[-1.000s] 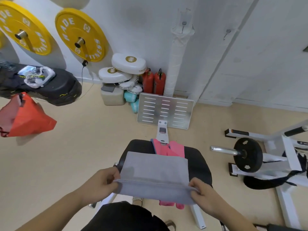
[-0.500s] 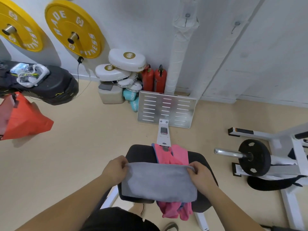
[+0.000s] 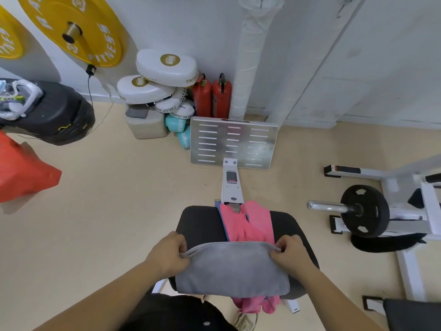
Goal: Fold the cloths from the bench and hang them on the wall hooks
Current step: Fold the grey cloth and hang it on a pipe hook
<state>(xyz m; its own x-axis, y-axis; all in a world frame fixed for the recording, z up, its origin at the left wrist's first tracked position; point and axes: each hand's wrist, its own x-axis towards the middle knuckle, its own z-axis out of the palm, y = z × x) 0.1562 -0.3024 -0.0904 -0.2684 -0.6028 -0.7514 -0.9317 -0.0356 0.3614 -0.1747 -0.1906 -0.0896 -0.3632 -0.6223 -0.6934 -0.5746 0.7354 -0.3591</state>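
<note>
Grey cloth (image 3: 231,268): lies flat on the near part of the bench (image 3: 200,223), doubled over, with layered edges showing at its far side. It covers the middle of the pink cloth.
Left hand (image 3: 167,256): fingers curled, pinching the far left corner of the grey cloth.
Right hand (image 3: 290,254): fingers curled, pinching the far right corner, level with the other hand.
Pink cloth (image 3: 253,225): unfolded and rumpled. It runs along the bench from the far end, under the grey one, and hangs off the near edge.
Blue edge (image 3: 223,225): a thin strip beside the pink. Possibly a third cloth; I cannot tell.
Wall hook (image 3: 343,5): what looks like one shows at the top edge on the far wall, well apart from the bench, with nothing on it.
Done, as I judge: the grey cloth is folded at least once.
Left, as I judge: finish this fold, carry the cloth to a hook, then fold and hang the pink cloth and anything under it. It is early in the job.
</note>
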